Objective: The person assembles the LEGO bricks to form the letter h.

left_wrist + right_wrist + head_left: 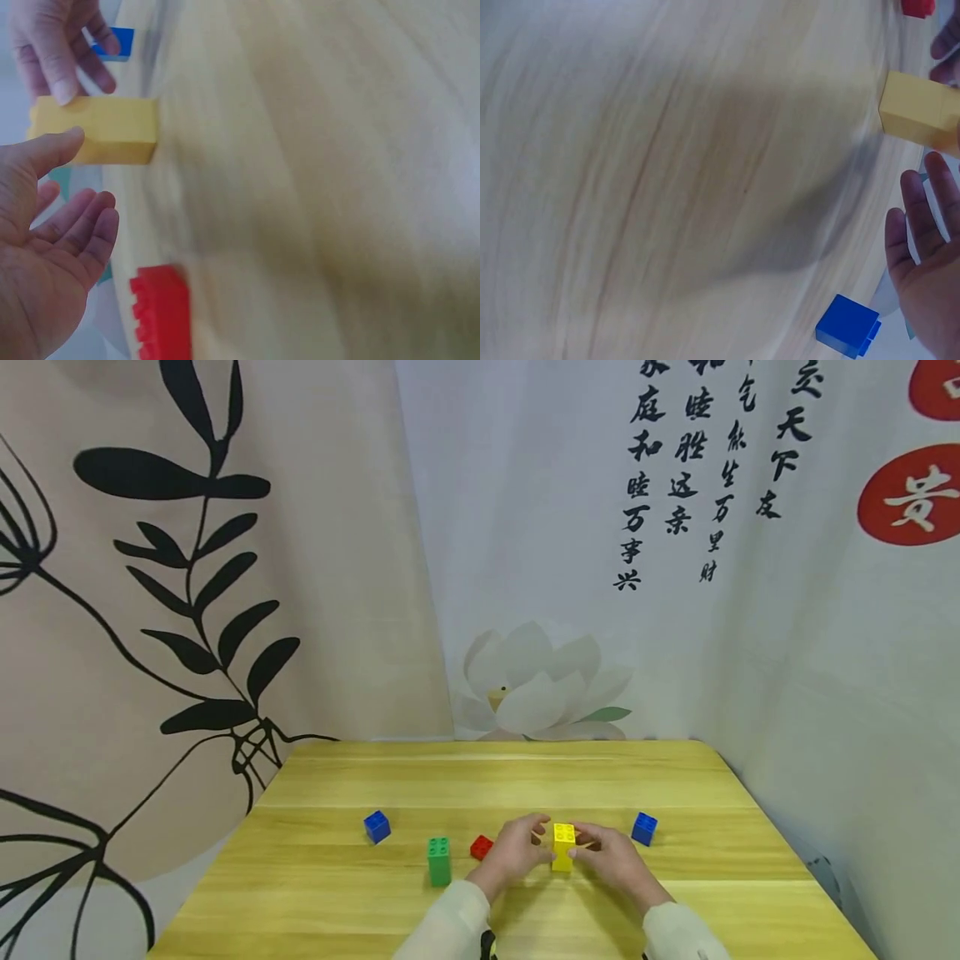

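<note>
A tall yellow toy brick [563,847] stands upright with its studs on top, between my two hands near the middle of the table. My left hand [517,850] is on its left side, the thumb [60,148] touching the brick while the other fingers [97,236] are spread apart from it. From the opposite side my right hand [611,856] reaches in, its thumb [61,84] at the brick and its other fingers [919,217] loosely extended. Partly behind my left hand lies a red brick [481,847].
Left of the red brick stands a tall green brick [439,862]. One small blue brick [377,827] sits farther left, and another blue brick [643,828] is beyond my right hand. The wooden table [337,902] ends at a printed curtain [360,568] behind it.
</note>
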Demonstrator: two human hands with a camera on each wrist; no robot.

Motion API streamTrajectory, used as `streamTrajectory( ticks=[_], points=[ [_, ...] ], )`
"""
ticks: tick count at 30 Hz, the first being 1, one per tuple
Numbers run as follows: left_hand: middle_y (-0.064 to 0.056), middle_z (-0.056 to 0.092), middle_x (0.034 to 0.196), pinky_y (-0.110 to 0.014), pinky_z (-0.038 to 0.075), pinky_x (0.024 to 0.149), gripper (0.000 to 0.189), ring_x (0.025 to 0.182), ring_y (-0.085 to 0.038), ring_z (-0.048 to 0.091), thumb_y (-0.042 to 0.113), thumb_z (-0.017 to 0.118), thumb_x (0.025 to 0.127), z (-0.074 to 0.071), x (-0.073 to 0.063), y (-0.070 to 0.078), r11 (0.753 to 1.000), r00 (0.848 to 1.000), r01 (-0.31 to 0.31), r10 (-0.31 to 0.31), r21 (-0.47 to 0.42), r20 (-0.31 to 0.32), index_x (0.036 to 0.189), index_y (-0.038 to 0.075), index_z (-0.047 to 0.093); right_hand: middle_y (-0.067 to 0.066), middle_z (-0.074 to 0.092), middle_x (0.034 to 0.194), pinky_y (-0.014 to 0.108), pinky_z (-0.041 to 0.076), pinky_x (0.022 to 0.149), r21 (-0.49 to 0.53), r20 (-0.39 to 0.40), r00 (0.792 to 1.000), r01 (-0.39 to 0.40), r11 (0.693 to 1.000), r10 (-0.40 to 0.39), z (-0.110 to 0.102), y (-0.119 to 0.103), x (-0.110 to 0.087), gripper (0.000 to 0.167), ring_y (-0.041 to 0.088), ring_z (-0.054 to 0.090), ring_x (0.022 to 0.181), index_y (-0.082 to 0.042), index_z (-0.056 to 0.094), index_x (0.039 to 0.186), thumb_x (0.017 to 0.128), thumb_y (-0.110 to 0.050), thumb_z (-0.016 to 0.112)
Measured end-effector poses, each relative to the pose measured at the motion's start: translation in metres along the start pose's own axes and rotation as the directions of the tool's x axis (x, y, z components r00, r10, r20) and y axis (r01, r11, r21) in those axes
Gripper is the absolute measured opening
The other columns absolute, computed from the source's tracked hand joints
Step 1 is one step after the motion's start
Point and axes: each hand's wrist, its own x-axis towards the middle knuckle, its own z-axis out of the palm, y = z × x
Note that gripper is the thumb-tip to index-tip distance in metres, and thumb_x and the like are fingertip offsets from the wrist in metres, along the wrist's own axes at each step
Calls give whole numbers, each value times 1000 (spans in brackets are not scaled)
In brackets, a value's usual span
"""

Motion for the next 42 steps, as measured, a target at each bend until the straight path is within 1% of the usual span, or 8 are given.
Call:
streamTrajectory(
  ticks=[5, 9, 12, 16, 21, 28, 34, 42],
  points=[
    [-17, 61, 121, -44, 55, 84, 55, 105, -31, 61, 9, 77, 87, -14, 2, 8, 999, 1000, -29, 29, 13, -9, 137, 3, 55, 7, 70, 105, 44, 54, 82, -20, -25, 999, -43, 999, 42, 1, -1, -2, 48, 24, 66, 94, -1, 64, 129, 86, -17, 78],
    [-13, 63, 118, -40, 56, 82, 53, 103, -29, 63, 9, 78, 86, -27, 4, 13, 998, 998, -49, 51, 46, -44, 135, 5, 57, 10, 69, 110, 46, 54, 82, -44, -22, 998, -67, 997, 66, -1, -5, -4, 53, 26, 65, 95, -2, 61, 132, 87, -23, 79],
    [-13, 63, 116, -40, 56, 82, 52, 104, -32, 63, 8, 78, 86, -38, 4, 18, 997, 995, -64, 67, 41, -70, 134, 3, 58, 11, 68, 114, 47, 54, 83, -52, -21, 997, -80, 995, 79, -4, -9, -5, 56, 27, 64, 98, -3, 60, 134, 87, -27, 78],
    [-14, 63, 119, -43, 55, 84, 52, 107, -33, 61, 9, 77, 88, -50, 4, 22, 997, 994, -67, 69, 27, -89, 135, 4, 57, 13, 66, 119, 47, 55, 82, -40, -30, 996, -91, 995, 90, -7, -14, -5, 59, 30, 64, 103, -3, 60, 135, 87, -32, 78],
    [-12, 62, 122, -44, 54, 87, 51, 112, -33, 60, 14, 74, 91, -68, 3, 22, 999, 994, -47, 46, -4, -96, 138, 8, 56, 13, 64, 126, 46, 54, 84, -44, -51, 993, -105, 993, 103, -8, -22, -2, 59, 29, 61, 109, -7, 59, 137, 89, -37, 75],
    [-13, 61, 123, -46, 52, 88, 49, 113, -34, 58, 17, 71, 93, -93, -2, 17, 998, 990, -63, 60, -15, -129, 139, 7, 55, 12, 63, 127, 46, 52, 89, -60, -73, 995, -73, 996, 68, -9, -30, 1, 56, 30, 60, 113, -7, 60, 136, 91, -38, 73],
    [-13, 61, 125, -46, 52, 89, 48, 114, -33, 58, 19, 70, 95, -109, -6, 7, 999, 987, -47, 45, -9, -154, 139, 9, 56, 12, 63, 128, 47, 52, 91, -50, -75, 996, -43, 998, 39, -6, -38, 3, 55, 31, 59, 115, -8, 59, 137, 92, -38, 72],
    [-9, 61, 127, -46, 51, 91, 48, 116, -29, 57, 26, 69, 95, -125, -16, 0, 1000, 982, -11, 5, -27, -188, 139, 14, 56, 11, 62, 129, 46, 52, 91, 2, -97, 995, -14, 1000, 14, 3, -61, 5, 49, 30, 58, 116, -9, 61, 135, 93, -31, 71]
  ],
)
